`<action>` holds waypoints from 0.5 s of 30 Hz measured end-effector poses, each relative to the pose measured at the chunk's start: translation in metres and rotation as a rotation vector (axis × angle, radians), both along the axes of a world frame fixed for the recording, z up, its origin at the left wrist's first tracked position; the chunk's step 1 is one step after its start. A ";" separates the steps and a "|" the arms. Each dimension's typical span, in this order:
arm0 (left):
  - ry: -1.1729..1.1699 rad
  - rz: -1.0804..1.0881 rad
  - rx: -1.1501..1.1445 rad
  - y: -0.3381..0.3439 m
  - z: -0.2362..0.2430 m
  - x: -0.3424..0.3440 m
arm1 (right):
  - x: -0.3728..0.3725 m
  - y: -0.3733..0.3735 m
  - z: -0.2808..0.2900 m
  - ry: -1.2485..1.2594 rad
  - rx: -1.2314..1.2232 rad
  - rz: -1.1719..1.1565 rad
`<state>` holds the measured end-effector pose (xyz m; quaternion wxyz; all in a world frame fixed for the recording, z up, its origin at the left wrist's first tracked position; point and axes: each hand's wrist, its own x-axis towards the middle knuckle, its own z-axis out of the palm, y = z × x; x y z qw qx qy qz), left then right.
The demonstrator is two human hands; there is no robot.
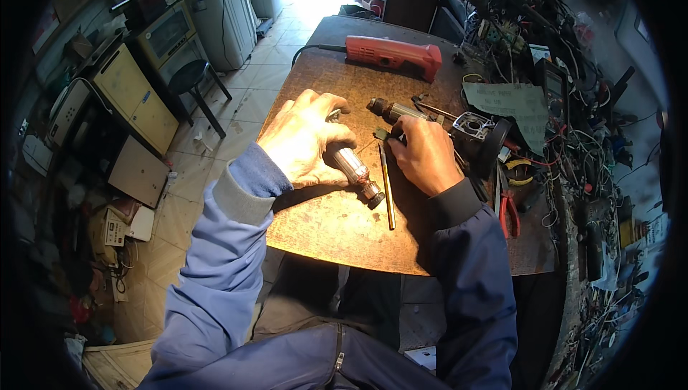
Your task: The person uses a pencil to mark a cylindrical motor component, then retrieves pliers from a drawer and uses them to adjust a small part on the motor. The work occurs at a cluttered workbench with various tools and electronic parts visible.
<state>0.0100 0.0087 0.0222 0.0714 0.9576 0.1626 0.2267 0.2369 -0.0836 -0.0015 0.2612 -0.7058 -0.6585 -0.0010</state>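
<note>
My left hand (pixel 304 139) is closed around a motor armature (pixel 351 166), its copper commutator end pointing toward me and to the right. My right hand (pixel 424 152) has its fingers curled in a pinch over the table. At its fingertips shows a small dark piece (pixel 380 133), too small to name. A second armature (pixel 395 110) lies just beyond the right hand, partly covered by it. Between the hands a thin brass-coloured rod (pixel 388 188) rests on the worn wooden table (pixel 322 229).
A red power tool body (pixel 393 56) with a black cord lies at the table's far side. To the right are a metal gear housing (pixel 473 126), red-handled pliers (pixel 509 214), a paper sheet (pixel 507 107) and piled wires (pixel 502 39). A black stool (pixel 190 77) stands left on the floor.
</note>
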 end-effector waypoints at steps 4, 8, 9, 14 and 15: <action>-0.091 -0.056 0.083 0.001 -0.001 0.002 | -0.002 0.001 0.002 0.013 0.004 -0.019; -0.053 -0.060 -0.062 0.000 0.000 0.003 | 0.005 0.005 -0.008 0.057 0.171 0.075; -0.035 -0.054 -0.071 0.001 -0.001 0.002 | 0.004 0.006 -0.006 0.083 0.243 0.077; 0.010 -0.022 -0.080 0.002 -0.002 -0.001 | 0.000 -0.009 0.022 0.422 0.374 0.083; 0.012 -0.014 -0.075 0.003 -0.002 -0.002 | -0.005 -0.021 0.030 0.539 0.308 0.065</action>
